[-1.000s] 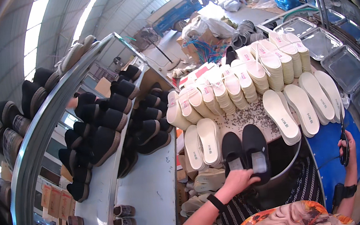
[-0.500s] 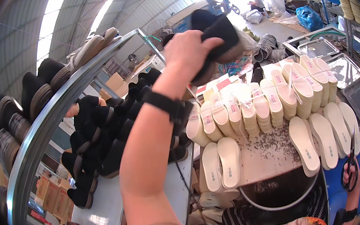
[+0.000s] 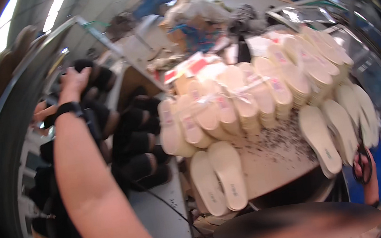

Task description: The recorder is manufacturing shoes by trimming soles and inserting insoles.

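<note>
Two hands show: the left hand is clamped on a black shoe, far left of the desk; the right hand grips scissors at the desk's right edge.

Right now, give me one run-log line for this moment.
left hand: gripping black slipper pair at rack of black slippers | right hand: holding black scissors | cream insoles: on worktable

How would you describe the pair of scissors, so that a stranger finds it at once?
Start at the pale work table covered with cream insoles. At its right edge, the right hand holds the scissors. They are the only dark, looped tool there; everything beside them is flat and cream.
</note>
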A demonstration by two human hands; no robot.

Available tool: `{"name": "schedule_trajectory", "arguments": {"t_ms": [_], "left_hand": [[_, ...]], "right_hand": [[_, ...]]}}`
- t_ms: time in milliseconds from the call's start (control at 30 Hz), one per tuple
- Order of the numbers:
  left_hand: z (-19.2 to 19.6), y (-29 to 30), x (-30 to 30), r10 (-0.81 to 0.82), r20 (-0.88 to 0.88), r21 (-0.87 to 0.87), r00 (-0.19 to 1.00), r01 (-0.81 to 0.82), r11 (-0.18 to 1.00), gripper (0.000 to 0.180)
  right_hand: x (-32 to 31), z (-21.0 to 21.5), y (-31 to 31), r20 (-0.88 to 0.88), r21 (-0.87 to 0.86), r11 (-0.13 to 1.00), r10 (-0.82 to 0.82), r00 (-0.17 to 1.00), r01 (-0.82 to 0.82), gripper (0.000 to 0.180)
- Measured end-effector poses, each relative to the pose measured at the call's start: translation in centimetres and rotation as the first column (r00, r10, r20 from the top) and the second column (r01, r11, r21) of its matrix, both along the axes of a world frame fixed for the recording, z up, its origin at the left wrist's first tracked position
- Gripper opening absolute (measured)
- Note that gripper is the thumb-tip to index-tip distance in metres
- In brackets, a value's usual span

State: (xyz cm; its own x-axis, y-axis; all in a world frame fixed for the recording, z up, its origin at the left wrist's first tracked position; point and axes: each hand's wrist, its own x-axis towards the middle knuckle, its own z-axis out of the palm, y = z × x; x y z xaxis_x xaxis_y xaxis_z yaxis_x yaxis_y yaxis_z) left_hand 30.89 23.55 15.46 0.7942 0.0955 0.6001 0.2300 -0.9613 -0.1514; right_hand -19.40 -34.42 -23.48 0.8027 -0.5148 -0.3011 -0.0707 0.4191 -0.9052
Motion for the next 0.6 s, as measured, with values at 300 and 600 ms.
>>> {"name": "schedule_trajectory", "arguments": {"t_ms": [300,600], "left_hand": [[-6.8,-21.3,-8.1,-0.888,-0.338,-0.48,0.312,0.754,0.448,0.034],[-26.1,-34.6,-42.8,-0.648,-0.568,-0.816,-0.508,0.453,0.36,0.038]], "right_hand": [[-9.9,4.6,-2.2,0.159,0.362,0.908,0.166,0.973,-0.213,0.054],[-27.1,2.9,-21.3,-0.052,-0.949,-0.114,-0.863,0.502,-0.294,0.067]]}}
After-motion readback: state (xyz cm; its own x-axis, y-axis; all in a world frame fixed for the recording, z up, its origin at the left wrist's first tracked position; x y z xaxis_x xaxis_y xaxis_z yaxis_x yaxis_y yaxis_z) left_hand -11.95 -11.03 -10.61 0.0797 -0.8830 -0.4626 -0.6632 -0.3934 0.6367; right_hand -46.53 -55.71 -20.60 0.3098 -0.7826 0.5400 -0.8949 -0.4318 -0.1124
